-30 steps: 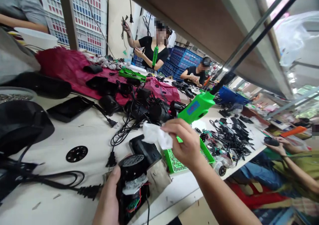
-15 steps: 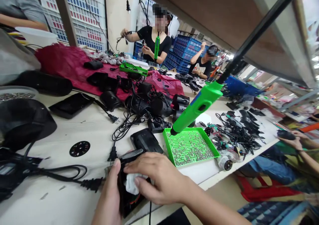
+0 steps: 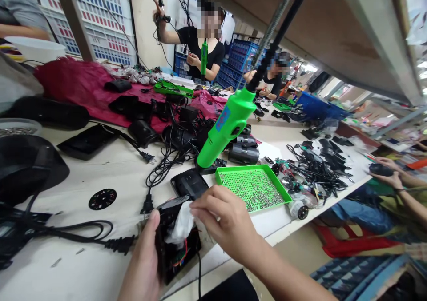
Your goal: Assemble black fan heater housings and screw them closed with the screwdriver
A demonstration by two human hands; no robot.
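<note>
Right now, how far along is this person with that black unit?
Finished-looking black units with cords lie on the table. In hand: the left hand holds an open black unit, wires showing, while the right hand presses a white tissue to it. Apparently left: the hanging green electric screwdriver and the green tray of screws.

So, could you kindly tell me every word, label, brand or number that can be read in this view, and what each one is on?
No text can be read here.
The blue label on the green electric screwdriver has marks too blurred to read.
The white plastic crates show only coloured blocks, nothing legible.
</note>
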